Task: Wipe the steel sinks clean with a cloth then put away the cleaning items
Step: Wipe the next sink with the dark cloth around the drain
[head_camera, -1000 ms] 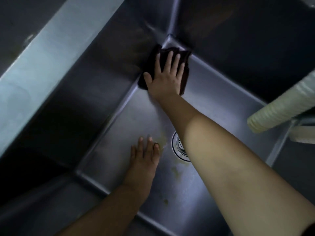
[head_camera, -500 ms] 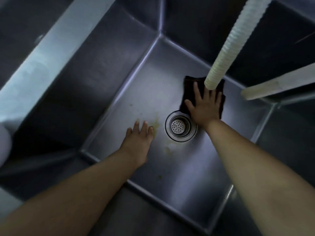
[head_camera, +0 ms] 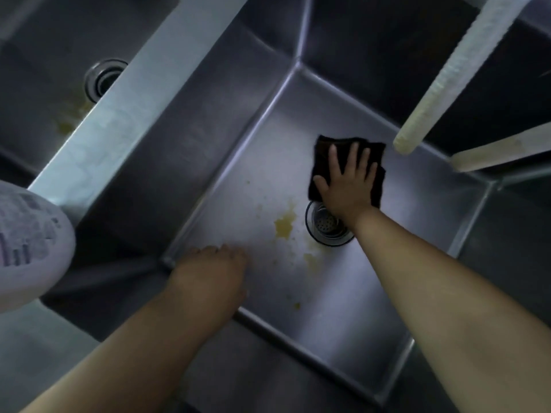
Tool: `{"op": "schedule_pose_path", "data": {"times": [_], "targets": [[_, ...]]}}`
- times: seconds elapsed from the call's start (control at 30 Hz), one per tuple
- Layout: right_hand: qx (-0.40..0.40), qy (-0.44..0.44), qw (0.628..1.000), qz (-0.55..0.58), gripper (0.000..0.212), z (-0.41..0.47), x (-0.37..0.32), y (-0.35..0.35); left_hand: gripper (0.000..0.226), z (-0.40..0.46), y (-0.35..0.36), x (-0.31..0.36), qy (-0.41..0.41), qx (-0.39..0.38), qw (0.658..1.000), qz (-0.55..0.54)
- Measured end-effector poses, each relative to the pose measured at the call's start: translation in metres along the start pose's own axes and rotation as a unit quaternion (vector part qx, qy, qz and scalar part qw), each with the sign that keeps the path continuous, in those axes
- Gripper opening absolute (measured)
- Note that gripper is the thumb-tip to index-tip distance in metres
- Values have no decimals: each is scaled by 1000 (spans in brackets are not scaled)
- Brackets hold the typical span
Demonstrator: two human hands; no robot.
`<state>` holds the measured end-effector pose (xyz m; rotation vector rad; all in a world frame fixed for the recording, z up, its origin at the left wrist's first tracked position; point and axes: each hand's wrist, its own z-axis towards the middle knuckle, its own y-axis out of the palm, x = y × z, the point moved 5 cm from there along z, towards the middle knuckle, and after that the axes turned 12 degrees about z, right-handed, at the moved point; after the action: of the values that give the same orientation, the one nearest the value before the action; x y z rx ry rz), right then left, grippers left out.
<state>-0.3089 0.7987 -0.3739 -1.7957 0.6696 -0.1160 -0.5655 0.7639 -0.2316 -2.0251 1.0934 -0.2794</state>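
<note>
I look down into a deep steel sink (head_camera: 372,299). My right hand (head_camera: 347,186) lies flat with spread fingers on a dark cloth (head_camera: 323,150), pressing it to the sink floor just behind the round drain (head_camera: 326,226). Yellowish stains (head_camera: 284,225) mark the floor left of the drain. My left hand (head_camera: 213,275) rests on the floor near the front left corner, its fingers curled under and holding nothing.
A second sink (head_camera: 53,93) with its own drain (head_camera: 103,77) and stains lies to the left beyond a steel divider (head_camera: 125,108). Two pale ribbed hoses (head_camera: 447,76) hang over the right side. A white printed object (head_camera: 26,242) shows at the left edge.
My right hand slid the cloth from the far corner towards the drain. My left hand pulled back towards the front left corner and its fingers curled.
</note>
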Motion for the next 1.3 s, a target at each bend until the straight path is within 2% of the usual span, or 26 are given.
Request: {"op": "schedule_pose_path", "data": {"times": [0.1, 0.23, 0.33, 0.43, 0.5, 0.57, 0.63, 0.7, 0.8, 0.9, 1.07, 1.23, 1.3], "targets": [[-18, -102, 995, -9, 72, -20, -49, 23, 39, 8, -4, 2, -28, 26, 999, -7], [-59, -192, 979, -29, 73, -74, -79, 51, 39, 12, -1, -2, -72, 23, 997, 7], [-115, -229, 966, -42, 74, -113, -79, 60, 40, 14, 5, -1, -63, -3, 998, 23], [-177, -240, 954, -21, 73, -138, -69, 54, 39, 16, 5, 9, -13, -36, 999, 30], [-201, -203, 958, 32, 73, -148, -53, 36, 39, 24, 5, 19, 36, -76, 996, 41], [-202, -143, 965, 92, 69, -159, -32, 7, 41, 41, 1, 32, 96, -76, 990, 64], [-191, -96, 968, 128, 62, -173, -12, -27, 47, 59, -4, 49, 158, -29, 985, 59], [-179, -55, 971, 148, 57, -188, 7, -61, 64, 76, 3, 67, 223, 28, 972, 74], [-154, -36, 982, 108, 53, -205, 36, -106, 80, 97, 36, 84, 279, 56, 947, 147], [-147, -13, 987, 69, 53, -206, 63, -131, 83, 110, 64, 90, 236, 64, 964, 106], [-154, 42, 983, 86, 54, -186, 85, -130, 91, 135, 61, 73, 115, 95, 989, 9], [-134, 71, 983, 104, 53, -180, 94, -126, 107, 188, 24, 27, 66, 112, 990, 50], [-123, 75, 983, 112, 55, -178, 94, -126, 106, 202, 12, 14, 62, 121, 988, 72]]}}
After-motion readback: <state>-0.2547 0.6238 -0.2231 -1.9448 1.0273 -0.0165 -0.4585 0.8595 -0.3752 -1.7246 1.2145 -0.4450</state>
